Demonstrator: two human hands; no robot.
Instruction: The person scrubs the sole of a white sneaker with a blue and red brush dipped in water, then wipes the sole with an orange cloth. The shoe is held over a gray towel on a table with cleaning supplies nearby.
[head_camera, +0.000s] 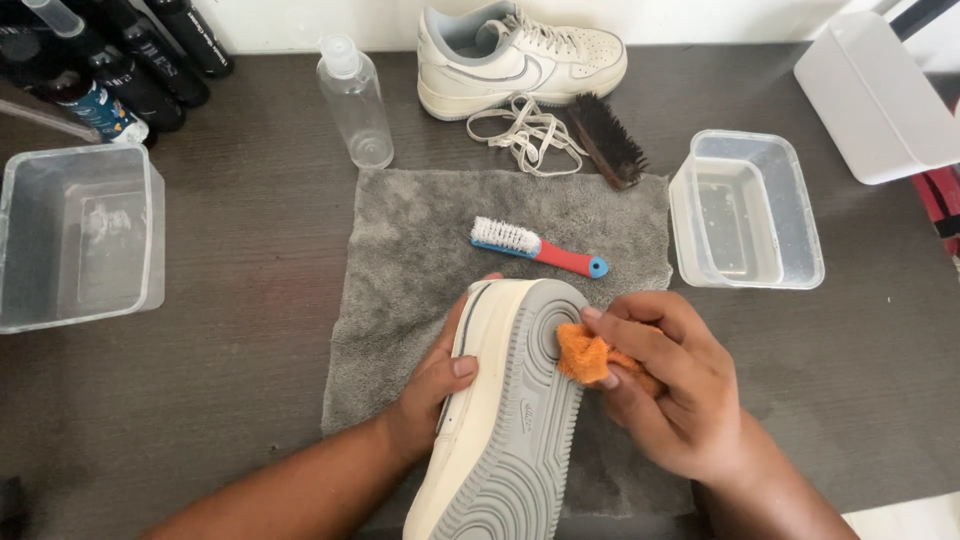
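Lying sole-up, the cream sneaker (505, 420) shows a grey ridged tread.

Single head-mounted view, looking steeply down from close above onto dark brown wooden tabletop (230, 330), facing forward toward far white wall (300, 20); no second view.

Shoe-cleaning desk, brushes (608, 140), spray bottles (354, 100)
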